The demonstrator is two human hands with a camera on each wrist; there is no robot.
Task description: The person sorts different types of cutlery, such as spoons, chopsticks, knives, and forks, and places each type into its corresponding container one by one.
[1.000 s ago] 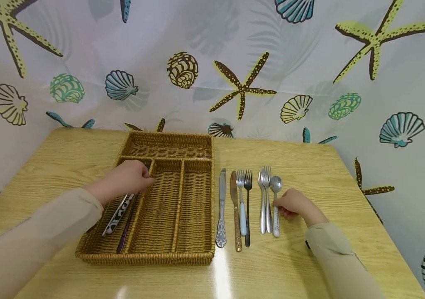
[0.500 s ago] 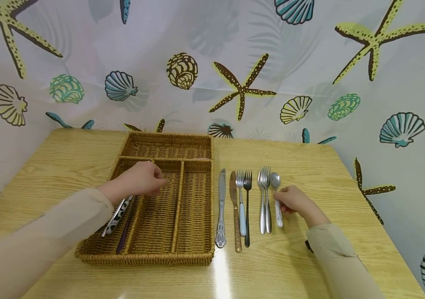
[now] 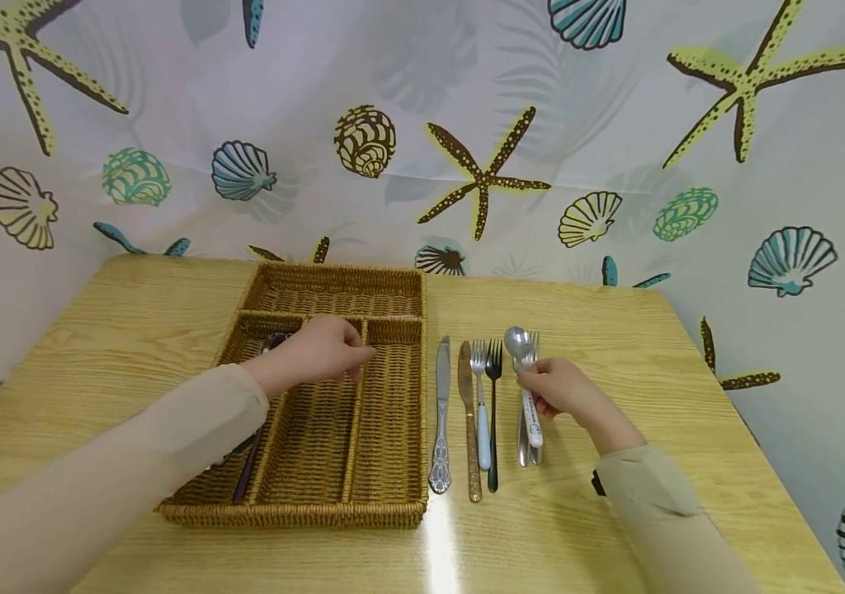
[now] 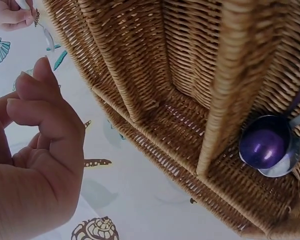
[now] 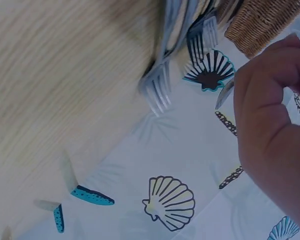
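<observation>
My right hand pinches a spoon with a white patterned handle, its bowl pointing away from me. In the head view it overlaps two silver forks that lie on the table. In the right wrist view, the hand covers most of the spoon and an edge of its bowl shows. Above the middle compartments of the wicker cutlery tray is my left hand, fingers loosely bent and holding nothing. A purple spoon lies on a silver one in the tray's left compartment, partly hidden by my left arm.
Right of the tray lie a silver knife, a bronze-coloured knife, a blue-handled fork and a black fork. A shell-and-starfish patterned cloth hangs behind the wooden table.
The right hand has lifted the white-handled spoon and carried it left over the silver forks. My left hand has moved right across the tray, uncovering the spoon bowls in the left compartment.
</observation>
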